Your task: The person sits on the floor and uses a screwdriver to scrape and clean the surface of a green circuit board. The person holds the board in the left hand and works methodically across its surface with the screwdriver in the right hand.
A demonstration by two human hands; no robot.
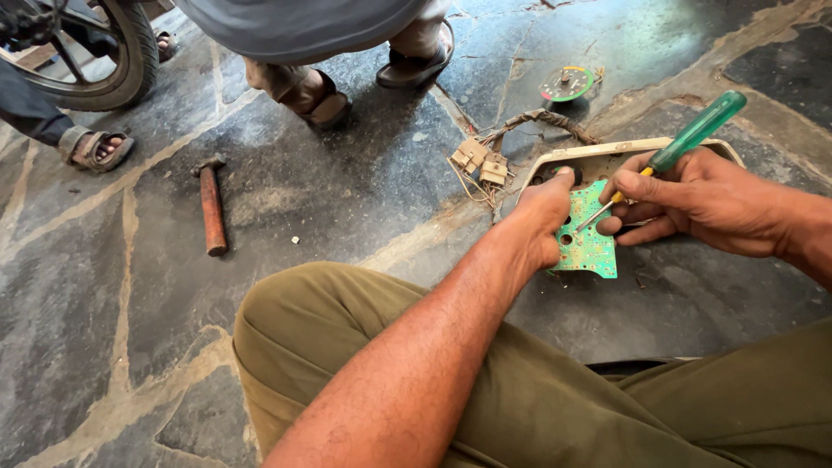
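While the person sits on rough, cracked stone floor (329, 199), the left hand (542, 221) lies curled on a thin green circuit board (592, 247), thumb pressed to the rim of a cream plastic housing (607, 156) at the board's 12 o'clock. The right hand (693, 199), fingers closed, grips a screwdriver (667, 156) with a translucent green handle; its metal tip touches the board. A braided wire bundle with tan plugs (481, 160) lies at the housing's 9 o'clock, a round dial face (568, 84) at 12 o'clock, and a rusty hammer (211, 205) well apart at 9 o'clock.
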